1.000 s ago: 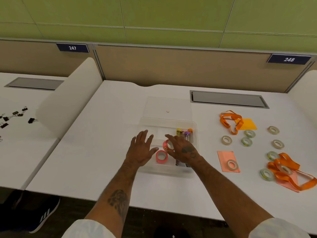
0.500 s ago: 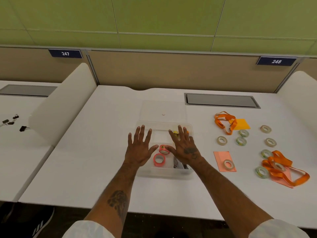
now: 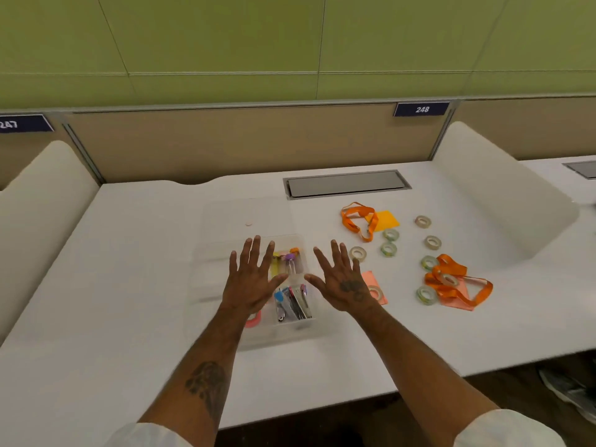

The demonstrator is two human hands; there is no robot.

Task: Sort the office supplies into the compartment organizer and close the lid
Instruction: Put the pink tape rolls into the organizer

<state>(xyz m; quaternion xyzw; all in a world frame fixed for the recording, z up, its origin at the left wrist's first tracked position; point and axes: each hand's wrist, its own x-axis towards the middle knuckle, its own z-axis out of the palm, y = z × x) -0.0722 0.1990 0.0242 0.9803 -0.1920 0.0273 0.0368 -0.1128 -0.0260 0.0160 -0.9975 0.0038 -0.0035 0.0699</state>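
Note:
A clear compartment organizer [image 3: 206, 285] lies on the white desk with its lid [image 3: 246, 216] folded open behind it. Its right compartments hold coloured markers [image 3: 287, 261] and small clips [image 3: 292, 304]. A pink tape roll [image 3: 253, 321] peeks out under my left wrist. My left hand [image 3: 250, 280] hovers flat over the organizer's middle, fingers spread, empty. My right hand [image 3: 342, 280] hovers just right of the box, also spread and empty. Several small tape rolls [image 3: 390, 235], two orange lanyards [image 3: 358, 219] and sticky notes [image 3: 385, 219] lie to the right.
A grey cable hatch [image 3: 346, 183] is set in the desk behind the supplies. White curved dividers [image 3: 496, 191] bound the desk on both sides, and a tan partition with label 248 [image 3: 421, 109] stands at the back. A shoe [image 3: 571, 391] shows under the desk's right.
My right hand let go of the pink tape roll in the organizer and moved right, off the box. Both hands lifted and spread flat. The view shifted right.

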